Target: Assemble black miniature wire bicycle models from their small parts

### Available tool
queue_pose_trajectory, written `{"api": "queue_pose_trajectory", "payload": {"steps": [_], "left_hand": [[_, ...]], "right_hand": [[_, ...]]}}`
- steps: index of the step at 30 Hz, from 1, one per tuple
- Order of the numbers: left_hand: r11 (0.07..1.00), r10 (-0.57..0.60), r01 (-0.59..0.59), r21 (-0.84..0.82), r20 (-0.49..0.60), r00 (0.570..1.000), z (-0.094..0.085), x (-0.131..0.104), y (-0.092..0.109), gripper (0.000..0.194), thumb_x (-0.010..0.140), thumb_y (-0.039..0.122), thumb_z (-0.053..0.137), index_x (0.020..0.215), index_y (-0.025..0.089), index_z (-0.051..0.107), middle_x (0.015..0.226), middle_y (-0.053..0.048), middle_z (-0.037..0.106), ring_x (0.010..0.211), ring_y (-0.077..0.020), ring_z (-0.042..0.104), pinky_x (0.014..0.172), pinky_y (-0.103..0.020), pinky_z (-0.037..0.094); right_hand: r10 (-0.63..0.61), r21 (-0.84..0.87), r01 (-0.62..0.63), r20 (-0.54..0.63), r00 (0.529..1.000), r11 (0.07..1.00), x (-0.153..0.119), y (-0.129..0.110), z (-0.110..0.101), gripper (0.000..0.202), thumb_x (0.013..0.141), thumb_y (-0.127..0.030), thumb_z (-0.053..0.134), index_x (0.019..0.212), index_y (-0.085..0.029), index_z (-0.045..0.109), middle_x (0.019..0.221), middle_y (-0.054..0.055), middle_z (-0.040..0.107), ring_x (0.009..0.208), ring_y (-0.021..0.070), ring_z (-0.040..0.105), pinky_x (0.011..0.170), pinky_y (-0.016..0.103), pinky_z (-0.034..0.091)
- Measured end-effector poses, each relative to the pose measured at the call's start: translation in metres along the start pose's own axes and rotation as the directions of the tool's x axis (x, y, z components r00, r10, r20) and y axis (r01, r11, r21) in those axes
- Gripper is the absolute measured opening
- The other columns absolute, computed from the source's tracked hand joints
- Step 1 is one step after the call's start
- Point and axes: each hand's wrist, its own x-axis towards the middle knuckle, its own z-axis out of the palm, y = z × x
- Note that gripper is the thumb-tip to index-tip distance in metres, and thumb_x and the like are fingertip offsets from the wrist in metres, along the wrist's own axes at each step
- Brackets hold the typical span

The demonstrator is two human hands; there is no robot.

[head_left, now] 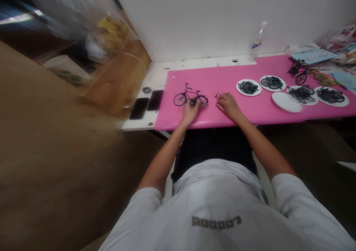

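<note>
A black model bicycle (190, 96) stands upright on the pink table cover, its handlebar toward the left. My left hand (191, 110) grips it low in the middle, by the pedals and the lower frame. To the right, my right hand (229, 105) rests on the cover with bent fingers drawn together. Whatever lies between those fingertips is too small to make out. Right at them are a few small dark parts (217, 95), one of them bent.
White plates (261, 91) with dark bicycle parts stand on the right of the pink cover (178, 119). A second model bicycle (299, 72) stands behind them. Two phones (139, 108) lie at the left table end. A clear bottle (258, 37) stands by the white wall.
</note>
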Motion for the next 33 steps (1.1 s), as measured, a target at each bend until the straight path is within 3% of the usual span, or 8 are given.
{"api": "queue_pose_trajectory", "payload": {"steps": [4, 10, 15, 21, 27, 33], "left_hand": [[0.999, 0.033, -0.033, -0.003, -0.005, 0.999, 0.001, -0.001, 0.004, 0.050, 0.088, 0.061, 0.084, 0.110, 0.020, 0.065, 0.105, -0.010, 0.077, 0.096, -0.0229, 0.078, 0.091, -0.038, 0.064], [0.999, -0.013, 0.011, -0.042, -0.046, 0.999, 0.000, -0.001, 0.004, 0.049, 0.088, 0.058, 0.086, 0.111, 0.019, 0.068, 0.106, -0.009, 0.077, 0.100, -0.0223, 0.077, 0.095, -0.037, 0.064], [0.983, -0.121, 0.096, -0.159, -0.159, 0.980, 0.001, 0.002, 0.011, 0.048, 0.088, 0.056, 0.089, 0.108, 0.019, 0.066, 0.101, -0.008, 0.077, 0.102, -0.0230, 0.079, 0.094, -0.038, 0.067], [0.921, -0.243, 0.174, -0.349, -0.166, 0.956, 0.003, 0.005, 0.020, 0.046, 0.091, 0.055, 0.086, 0.104, 0.019, 0.061, 0.099, -0.006, 0.076, 0.086, -0.0185, 0.079, 0.087, -0.039, 0.071], [0.976, -0.126, 0.073, -0.206, -0.259, 0.957, 0.002, 0.002, 0.020, 0.049, 0.092, 0.060, 0.084, 0.112, 0.018, 0.066, 0.106, -0.008, 0.078, 0.110, -0.0228, 0.078, 0.103, -0.044, 0.067], [0.984, -0.096, 0.052, -0.172, -0.258, 0.961, 0.001, 0.003, 0.015, 0.046, 0.093, 0.058, 0.084, 0.108, 0.019, 0.066, 0.108, -0.009, 0.077, 0.115, -0.0247, 0.077, 0.106, -0.045, 0.065]], "right_hand": [[0.042, 0.036, -0.041, -0.016, 0.999, 0.999, 0.000, 0.005, 0.004, 0.021, 0.106, -0.031, 0.065, 0.105, -0.022, 0.084, 0.118, 0.015, 0.077, 0.121, 0.0364, 0.057, 0.107, 0.056, 0.050], [0.097, 0.036, -0.096, -0.039, 0.995, 0.995, -0.001, 0.007, 0.005, 0.027, 0.106, -0.035, 0.061, 0.114, -0.022, 0.083, 0.121, 0.017, 0.075, 0.123, 0.0385, 0.057, 0.110, 0.060, 0.050], [0.113, 0.048, -0.110, -0.062, 0.992, 0.993, -0.002, 0.005, 0.005, 0.030, 0.105, -0.036, 0.059, 0.112, -0.023, 0.085, 0.123, 0.016, 0.076, 0.124, 0.0390, 0.056, 0.111, 0.062, 0.049], [0.145, -0.035, -0.149, -0.111, 0.983, 0.988, -0.003, 0.000, 0.004, 0.033, 0.105, -0.033, 0.055, 0.107, -0.021, 0.085, 0.117, 0.019, 0.077, 0.123, 0.0428, 0.054, 0.103, 0.065, 0.048], [0.130, -0.080, -0.140, -0.115, 0.985, 0.987, -0.003, -0.001, 0.003, 0.032, 0.104, -0.032, 0.054, 0.103, -0.019, 0.083, 0.117, 0.021, 0.076, 0.121, 0.0444, 0.055, 0.097, 0.064, 0.048], [0.114, -0.062, -0.122, -0.116, 0.987, 0.991, -0.002, 0.000, 0.003, 0.033, 0.105, -0.034, 0.054, 0.102, -0.019, 0.083, 0.115, 0.020, 0.076, 0.119, 0.0435, 0.055, 0.097, 0.064, 0.049]]}}
